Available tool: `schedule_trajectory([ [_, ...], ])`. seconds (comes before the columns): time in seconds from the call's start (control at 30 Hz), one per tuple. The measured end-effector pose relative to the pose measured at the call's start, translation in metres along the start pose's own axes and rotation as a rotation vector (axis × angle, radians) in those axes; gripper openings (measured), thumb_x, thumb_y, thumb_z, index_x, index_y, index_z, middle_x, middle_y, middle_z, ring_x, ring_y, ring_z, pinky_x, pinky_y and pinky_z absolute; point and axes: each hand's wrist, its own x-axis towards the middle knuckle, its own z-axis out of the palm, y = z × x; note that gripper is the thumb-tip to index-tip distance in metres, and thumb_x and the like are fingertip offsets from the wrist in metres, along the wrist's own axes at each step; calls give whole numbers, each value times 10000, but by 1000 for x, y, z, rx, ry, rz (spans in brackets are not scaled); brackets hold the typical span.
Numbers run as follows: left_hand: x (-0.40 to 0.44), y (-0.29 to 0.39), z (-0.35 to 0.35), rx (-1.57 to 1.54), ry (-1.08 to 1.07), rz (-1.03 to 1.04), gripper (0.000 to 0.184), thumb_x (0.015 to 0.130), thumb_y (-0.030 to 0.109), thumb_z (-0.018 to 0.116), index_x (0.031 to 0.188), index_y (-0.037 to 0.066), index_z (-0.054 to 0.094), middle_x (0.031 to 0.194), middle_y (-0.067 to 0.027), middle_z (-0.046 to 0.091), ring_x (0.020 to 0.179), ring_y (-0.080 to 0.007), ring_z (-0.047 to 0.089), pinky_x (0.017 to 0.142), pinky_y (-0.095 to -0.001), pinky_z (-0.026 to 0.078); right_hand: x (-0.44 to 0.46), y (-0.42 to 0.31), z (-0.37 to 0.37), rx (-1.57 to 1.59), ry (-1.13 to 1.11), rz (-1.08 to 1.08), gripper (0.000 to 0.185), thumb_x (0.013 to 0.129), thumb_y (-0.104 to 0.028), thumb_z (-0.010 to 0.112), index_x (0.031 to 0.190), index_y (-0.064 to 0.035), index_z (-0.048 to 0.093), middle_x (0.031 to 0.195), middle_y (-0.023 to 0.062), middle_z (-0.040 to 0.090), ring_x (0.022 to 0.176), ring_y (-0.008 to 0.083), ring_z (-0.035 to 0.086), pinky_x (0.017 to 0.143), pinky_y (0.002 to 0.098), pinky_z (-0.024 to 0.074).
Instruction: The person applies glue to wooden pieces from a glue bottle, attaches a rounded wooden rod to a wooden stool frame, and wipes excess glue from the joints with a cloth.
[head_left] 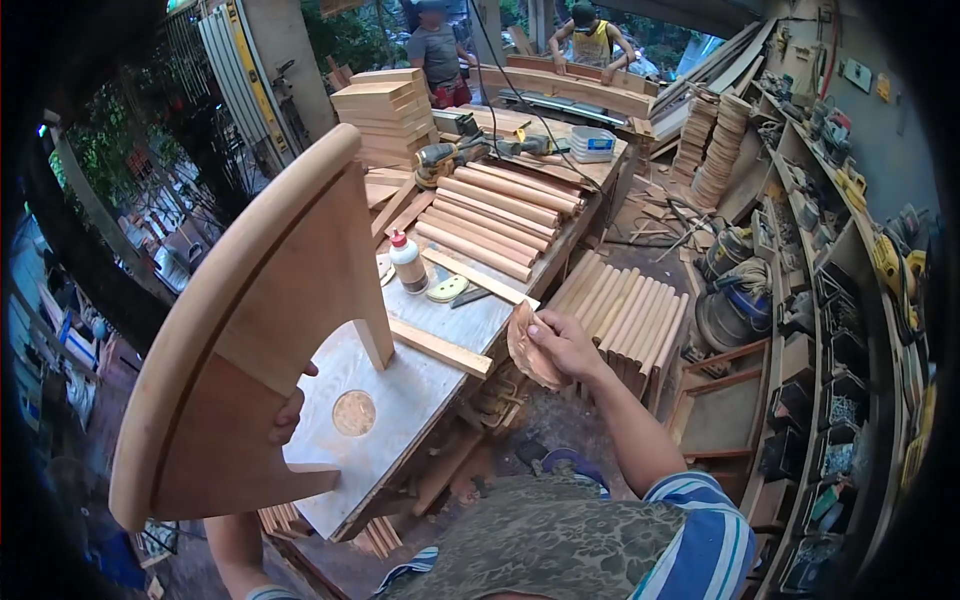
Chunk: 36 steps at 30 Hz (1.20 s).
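A curved wooden panel (270, 340) with a thick rounded rim and two short square-ended legs stands tilted on the worktable (440, 350). My left hand (288, 415) grips its inner edge, with fingers showing past the wood and the rest hidden behind it. Over the table's right edge, my right hand (570, 345) is closed on a worn, bent brown piece of sandpaper (530, 350), apart from the panel. A loose wooden strip (440, 347) lies between the panel and that hand. Near the panel's far leg is a round tan patch (354, 412) on the tabletop.
A glue bottle (408, 262), sanding disc (447, 288), round wooden rods (490, 220) and a cordless drill (440, 160) lie farther back. More rods (620, 310) are stacked right of the table. Shelves (830, 300) line the right wall. Two people (590, 45) stand at the back.
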Motion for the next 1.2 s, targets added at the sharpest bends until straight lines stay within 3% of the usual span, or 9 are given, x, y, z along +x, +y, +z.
schedule_trajectory([
  [0.37,19,24,-19,50,22,62,542,1066,372,330,1469,21,424,1344,-195,577,1263,-304,535,1055,-455,414,0,-4,20,-100,-14,69,255,991,-220,588,1055,17,653,894,14,647,849,93,565,759,287,480],
  [0.57,17,82,-6,255,71,254,548,1067,379,322,1476,29,422,1367,-195,569,1288,-308,526,1073,-463,405,14,5,19,-73,-65,38,242,1001,-198,581,1080,20,653,917,13,652,852,86,563,762,274,476],
  [0.7,-25,202,76,765,177,792,551,1067,383,318,1480,33,420,1383,-196,563,1304,-311,519,1085,-468,398,20,-26,32,-165,-86,-46,255,967,-216,576,1060,7,657,871,64,660,850,122,590,788,315,487],
  [0.77,-48,231,125,856,203,870,552,1067,384,317,1482,35,420,1387,-196,561,1308,-312,517,1087,-470,397,32,-31,46,-92,-154,-61,257,966,-215,573,1065,8,656,875,70,660,856,120,591,794,313,486],
  [0.87,-68,229,245,1851,-130,956,701,965,565,440,1496,107,436,1508,-121,482,1423,-298,408,1177,-512,260,54,-23,68,7,-210,-101,264,987,-214,558,1084,13,652,936,59,664,889,110,586,817,290,477],
  [0.93,-50,165,325,1947,-222,645,938,767,511,754,1484,13,412,1443,-211,517,1376,-359,452,1160,-454,307,71,-21,85,411,-95,-53,268,1017,-209,538,1122,17,638,1001,34,655,915,97,575,833,270,470],
  [1.07,53,100,328,2243,-168,390,1070,630,509,846,1477,29,399,1405,-271,521,1318,-401,500,1115,-422,382,101,-24,96,609,-214,-105,278,1035,-190,526,1211,10,608,1056,32,640,949,87,570,858,255,465],
  [1.13,77,76,346,2300,-161,131,976,606,567,858,1322,-6,523,1243,-235,639,1183,-381,601,1012,-430,467,119,-25,95,676,-249,-130,279,1035,-189,534,1217,9,608,1073,38,637,964,93,575,867,255,465],
  [1.2,81,66,355,2358,-71,155,912,604,540,868,1278,12,553,1177,-215,668,1128,-376,628,983,-432,482,135,-28,92,773,-241,-152,279,1035,-187,537,1219,11,606,1083,42,637,972,100,580,869,258,468],
])
